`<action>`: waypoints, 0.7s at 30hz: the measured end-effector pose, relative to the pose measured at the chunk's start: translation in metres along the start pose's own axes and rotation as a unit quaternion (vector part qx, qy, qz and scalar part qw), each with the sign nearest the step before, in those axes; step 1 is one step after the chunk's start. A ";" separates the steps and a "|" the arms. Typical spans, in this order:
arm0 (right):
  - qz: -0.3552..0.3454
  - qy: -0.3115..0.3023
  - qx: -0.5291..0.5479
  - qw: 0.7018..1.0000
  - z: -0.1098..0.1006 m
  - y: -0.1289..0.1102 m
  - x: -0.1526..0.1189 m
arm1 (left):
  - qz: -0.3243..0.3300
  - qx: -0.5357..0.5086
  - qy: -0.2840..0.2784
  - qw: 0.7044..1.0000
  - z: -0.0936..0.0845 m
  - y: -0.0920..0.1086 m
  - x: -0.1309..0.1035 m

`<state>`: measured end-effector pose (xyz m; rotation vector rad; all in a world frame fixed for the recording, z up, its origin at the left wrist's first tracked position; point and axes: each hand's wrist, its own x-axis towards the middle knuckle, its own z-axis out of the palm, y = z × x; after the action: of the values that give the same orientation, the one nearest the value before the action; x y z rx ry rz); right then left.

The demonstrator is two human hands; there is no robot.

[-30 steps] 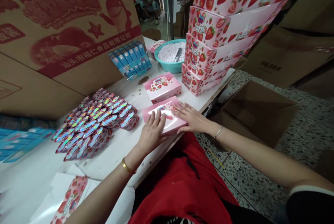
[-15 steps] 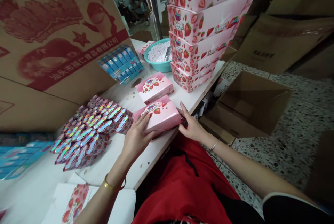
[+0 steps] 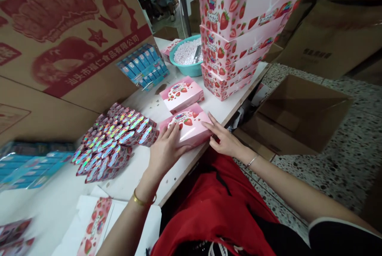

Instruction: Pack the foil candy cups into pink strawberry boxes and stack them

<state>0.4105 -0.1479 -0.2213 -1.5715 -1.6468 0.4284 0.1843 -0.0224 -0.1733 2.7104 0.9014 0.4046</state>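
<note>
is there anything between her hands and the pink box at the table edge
Nothing visible. The left hand lies flat on the pink box, and the right hand touches its right end with the fingertips. A second box lies behind it, apart.

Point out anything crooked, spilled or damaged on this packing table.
The tall stack of pink strawberry boxes leans right, each layer offset. Small specks dot the white table beside the blue packets. The pink box under both hands looks undamaged.
</note>
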 end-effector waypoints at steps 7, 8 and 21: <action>0.011 -0.015 0.001 1.000 -0.001 -0.002 -0.002 | 0.091 -0.072 0.094 0.989 0.006 -0.043 -0.001; 0.014 -0.017 0.000 1.000 -0.001 -0.002 -0.002 | 0.103 -0.086 0.095 0.986 0.005 -0.044 0.003; 0.017 0.006 -0.037 0.999 0.009 0.006 -0.003 | 0.113 -0.069 0.037 0.991 0.005 -0.044 0.006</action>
<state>0.4076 -0.1477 -0.2319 -1.6543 -1.6451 0.3787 0.1666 0.0148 -0.1917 2.6909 0.5617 0.5928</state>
